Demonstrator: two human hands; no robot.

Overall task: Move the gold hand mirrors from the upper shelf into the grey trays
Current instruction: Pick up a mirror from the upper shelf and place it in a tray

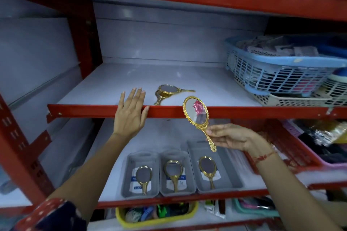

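Red shelving fills my view. My left hand (pixel 129 113) lies flat and open on the upper shelf (pixel 216 88) edge, two gold mirrors (pixel 169 91) stacked at its two o'clock. My right hand (pixel 228 137) pinches the handle of another mirror (pixel 196 113), glass up, above three grey trays (pixel 129 157), each holding one mirror.

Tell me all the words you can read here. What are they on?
Left tray sticker: blue and white, print upside down and too blurred to read.
Middle tray sticker: seems to say "tray", the rest too small.
Right tray sticker: mostly hidden by the mirror, unreadable.
Basket packets: too blurred.
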